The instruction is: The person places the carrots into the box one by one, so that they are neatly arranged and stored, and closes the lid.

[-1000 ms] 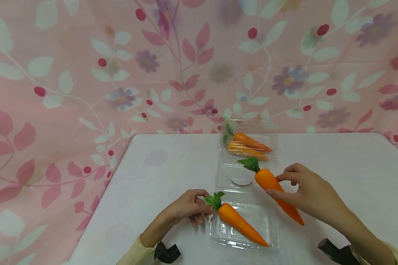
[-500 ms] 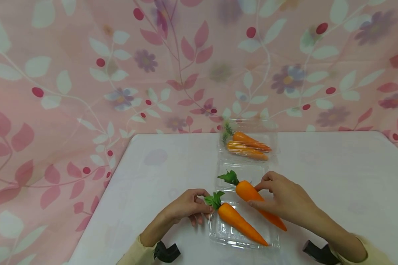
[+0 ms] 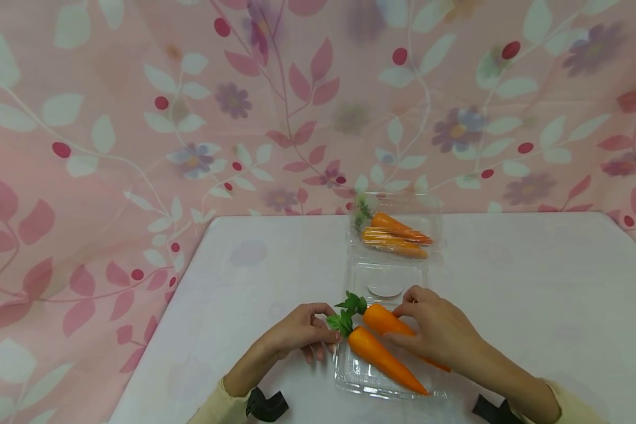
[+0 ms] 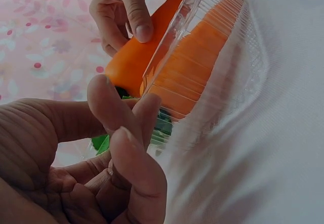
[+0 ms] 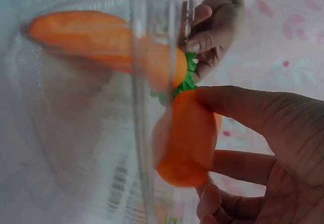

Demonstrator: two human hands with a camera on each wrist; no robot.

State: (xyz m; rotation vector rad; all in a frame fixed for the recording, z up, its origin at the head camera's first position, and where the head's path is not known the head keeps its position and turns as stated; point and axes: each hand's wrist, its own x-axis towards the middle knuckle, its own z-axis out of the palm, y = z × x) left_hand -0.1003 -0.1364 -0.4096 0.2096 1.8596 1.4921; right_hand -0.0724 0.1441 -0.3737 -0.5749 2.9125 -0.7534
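Note:
In the head view, my right hand (image 3: 440, 324) pinches an orange toy carrot (image 3: 378, 320) with green leaves, holding it tilted over the far side of a clear plastic clamshell box (image 3: 350, 381). A second toy carrot (image 3: 384, 359) lies slantwise in that box, its leaves (image 3: 341, 321) reaching over the near-left corner of the rim. There my left hand (image 3: 299, 333) pinches the box's rim between thumb and finger. The left wrist view shows its fingers (image 4: 139, 173) at the ribbed wall. From the right wrist, the held carrot (image 5: 187, 138) is seen beside the box wall.
The box's lid (image 3: 357, 277) lies folded back behind it on the white table (image 3: 265, 253). Farther back, another clear box (image 3: 434, 221) contains several carrots with feathery greens. A pink floral cloth (image 3: 297, 147) hangs behind the table edge.
My right hand has brought its carrot left and down, from the box's right side to over the box, beside the other carrot. My left hand stays at the rim.

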